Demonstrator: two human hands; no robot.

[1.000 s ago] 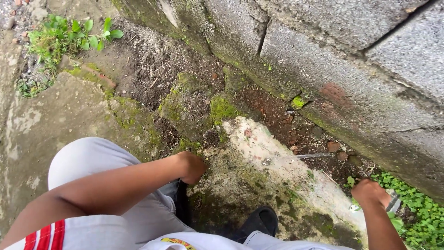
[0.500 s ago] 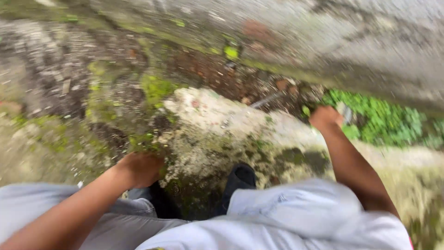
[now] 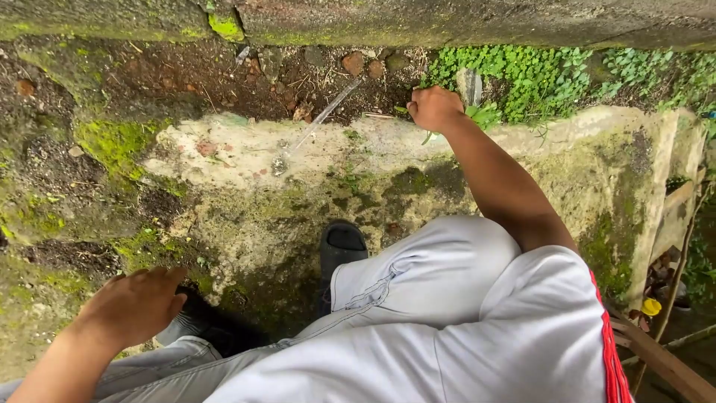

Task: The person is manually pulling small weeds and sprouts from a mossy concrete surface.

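Observation:
My right hand [image 3: 434, 108] is closed around a small tool whose grey metal blade [image 3: 469, 86] sticks up into a patch of low green weeds [image 3: 522, 78] at the foot of the wall. My left hand [image 3: 134, 306] hovers palm down with its fingers apart over the mossy concrete [image 3: 246, 224], holding nothing, beside my knee. I crouch in light grey trousers, and a black sandal [image 3: 343, 246] shows between my legs.
A mossy block wall [image 3: 447, 22] runs along the top. A thin metal rod [image 3: 321, 119] lies across bare soil and the pale slab edge. Bright moss [image 3: 112, 142] grows at left. Wooden slats [image 3: 664, 358] and a small yellow object [image 3: 651, 307] lie at right.
The view has swung right along the wall. My left hand has come off the slab edge and opened. My right hand stays closed on the tool in the weeds.

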